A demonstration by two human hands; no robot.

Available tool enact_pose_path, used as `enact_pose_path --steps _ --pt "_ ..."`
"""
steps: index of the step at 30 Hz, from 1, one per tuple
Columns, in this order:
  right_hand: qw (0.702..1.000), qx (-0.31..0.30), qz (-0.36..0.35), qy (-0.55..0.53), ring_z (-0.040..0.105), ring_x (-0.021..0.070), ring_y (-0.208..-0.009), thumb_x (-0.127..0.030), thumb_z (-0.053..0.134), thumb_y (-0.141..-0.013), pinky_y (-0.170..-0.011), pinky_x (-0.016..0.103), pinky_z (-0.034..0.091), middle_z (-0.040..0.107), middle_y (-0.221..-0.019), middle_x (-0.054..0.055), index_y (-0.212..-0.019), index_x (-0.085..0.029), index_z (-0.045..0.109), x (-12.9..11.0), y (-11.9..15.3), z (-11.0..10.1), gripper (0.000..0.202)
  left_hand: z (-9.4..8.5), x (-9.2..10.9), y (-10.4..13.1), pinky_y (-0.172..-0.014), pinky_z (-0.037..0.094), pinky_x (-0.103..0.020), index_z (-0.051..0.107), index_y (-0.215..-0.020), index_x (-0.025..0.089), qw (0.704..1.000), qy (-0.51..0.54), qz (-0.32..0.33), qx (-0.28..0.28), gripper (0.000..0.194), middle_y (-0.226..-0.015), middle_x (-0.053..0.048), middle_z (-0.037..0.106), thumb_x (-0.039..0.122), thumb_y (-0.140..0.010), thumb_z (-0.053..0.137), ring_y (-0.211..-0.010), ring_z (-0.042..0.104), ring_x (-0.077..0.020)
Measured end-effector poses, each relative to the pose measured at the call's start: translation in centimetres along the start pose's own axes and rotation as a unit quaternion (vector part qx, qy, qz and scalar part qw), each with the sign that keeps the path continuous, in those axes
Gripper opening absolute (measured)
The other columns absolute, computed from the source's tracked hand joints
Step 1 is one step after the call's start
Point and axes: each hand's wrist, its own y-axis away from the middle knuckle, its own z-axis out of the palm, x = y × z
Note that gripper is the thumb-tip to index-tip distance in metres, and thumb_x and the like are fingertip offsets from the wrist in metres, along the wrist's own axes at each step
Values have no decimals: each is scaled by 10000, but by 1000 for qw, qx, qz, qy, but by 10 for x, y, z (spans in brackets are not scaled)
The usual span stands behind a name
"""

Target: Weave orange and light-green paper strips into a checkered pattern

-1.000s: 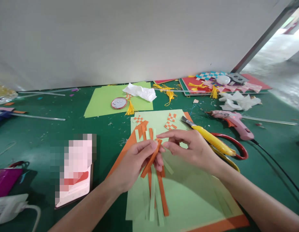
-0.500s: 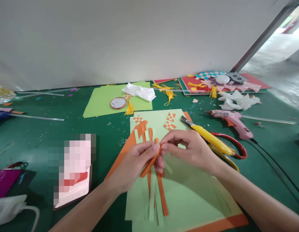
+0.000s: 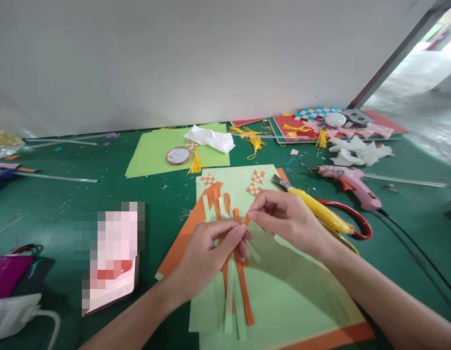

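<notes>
- The orange strip [image 3: 246, 219] is between my two hands, above the pale green sheets [image 3: 291, 301]; only a short, bright, narrow bit shows.
- My left hand [image 3: 207, 253] pinches it, thumb over curled fingers.
- My right hand [image 3: 289, 216] has thumb and forefinger closed on its upper end, the other fingers folded in.
- Under my left hand lie more strips, orange [image 3: 247, 304] and pale green [image 3: 229, 296], long, flat and straight-edged, fanning loosely towards me.
- The paper looks matt and smooth, with an orange sheet [image 3: 185, 233] beneath showing a pointed corner.
- Small woven pieces [image 3: 256, 182] rest beyond my hands, checked orange and pale, their edges stepped.
- Right of them is a ridged yellow handle [image 3: 323, 211] with a metal tip.
- Further right, a pink plastic glue gun [image 3: 351, 184] lies on the green table [image 3: 163, 204].
</notes>
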Motion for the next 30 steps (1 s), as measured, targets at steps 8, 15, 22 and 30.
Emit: enact_pose_path --steps 8,15,22,30 --pt "996 80 13 -36 409 62 -470 -236 629 -844 -449 204 327 471 -517 -62 -704 -169 589 -2 -1 -15 160 0 3 -1 -600 492 -183 682 -755 146 999 15 -32 8 316 -625 -15 671 360 -934 534 -604 631 -106" --pt "993 119 7 -23 406 78 -463 -276 639 -848 -460 234 317 489 -496 -53 -709 -181 587 2 -3 -20 176 0 -1 -3 -595 493 -169 697 -743 157 998 31 -46 13 293 -621 -3 671 371 -909 585 -597 620 -95" --pt "987 157 5 -24 416 78 -447 -260 647 -832 -463 236 325 489 -479 -62 -712 -187 586 4 -5 -20 153 2 -8 -2 -619 510 -185 754 -893 178 997 -30 -10 66 289 -629 5 678 380 -936 551 -591 623 -99" --pt "983 176 19 -48 434 85 -451 -230 627 -832 -466 239 332 480 -485 -57 -717 -185 593 7 -7 -21 128 0 -14 5 -695 531 -218 646 -1262 282 986 -120 77 81 327 -733 15 711 315 -980 483 -630 640 -102"
